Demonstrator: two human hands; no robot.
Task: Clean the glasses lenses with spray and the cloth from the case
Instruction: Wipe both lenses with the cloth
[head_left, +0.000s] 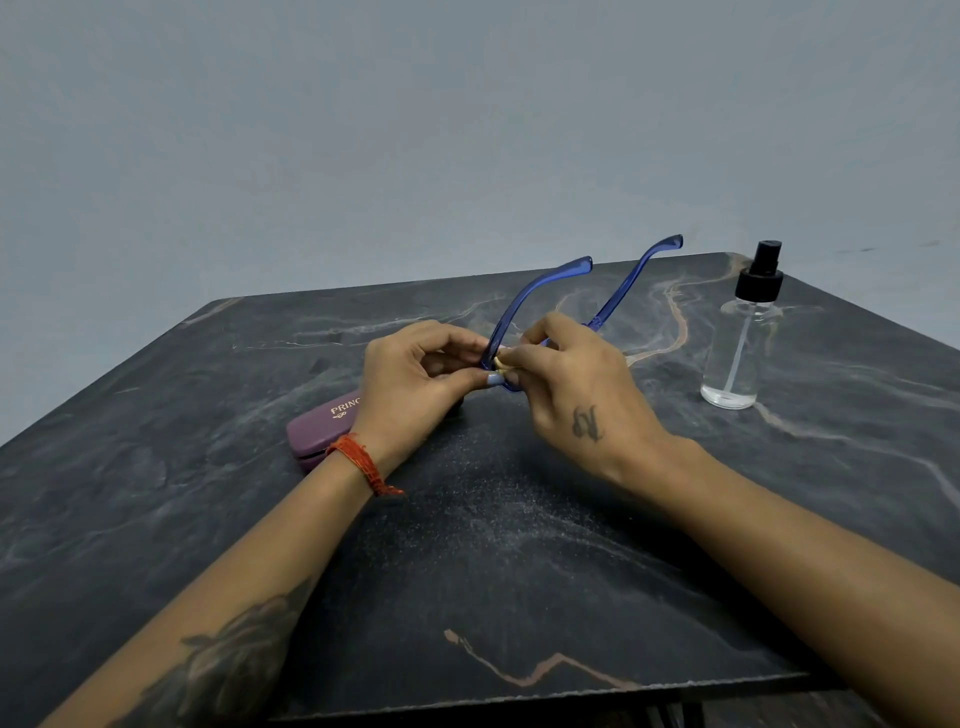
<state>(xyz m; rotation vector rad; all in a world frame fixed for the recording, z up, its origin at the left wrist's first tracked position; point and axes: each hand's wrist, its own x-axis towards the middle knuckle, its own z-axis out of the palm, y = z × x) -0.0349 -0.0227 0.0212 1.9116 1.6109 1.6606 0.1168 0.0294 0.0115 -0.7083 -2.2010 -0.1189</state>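
Note:
Blue-framed glasses (535, 296) are held above the table with both temples open and pointing away from me. My left hand (415, 379) pinches the frame's left corner between thumb and fingers. My right hand (566, 379) pinches a small pale cloth (501, 362) against the left lens; most of the cloth and both lenses are hidden by my fingers. The purple glasses case (322, 428) lies shut on the table behind my left wrist. A clear spray bottle (743, 338) with a black pump top stands upright at the right.
The dark marble table (493, 545) has its front edge near the bottom of the view and its far edge just behind the glasses. A plain grey wall rises behind. A red thread band circles my left wrist.

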